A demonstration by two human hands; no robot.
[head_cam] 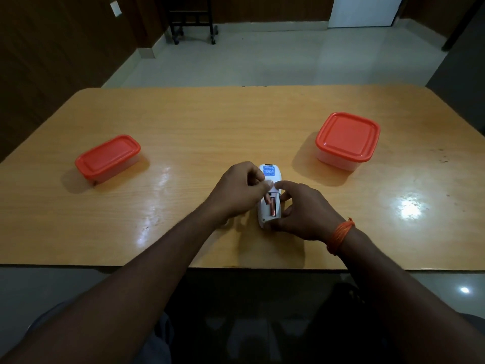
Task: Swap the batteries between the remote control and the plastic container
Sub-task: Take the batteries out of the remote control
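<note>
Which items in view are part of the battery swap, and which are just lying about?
In the job: remote, gripped by right hand; battery in its open bay; left hand, working at the bay; rectangular container and square container, both lidded, contents unseen.

Lying about: wheeled stand on the floor beyond the table; thread band on the right wrist.

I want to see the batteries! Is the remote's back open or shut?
Open. The remote control lies face down, and a copper-coloured battery shows in its uncovered compartment.
</note>
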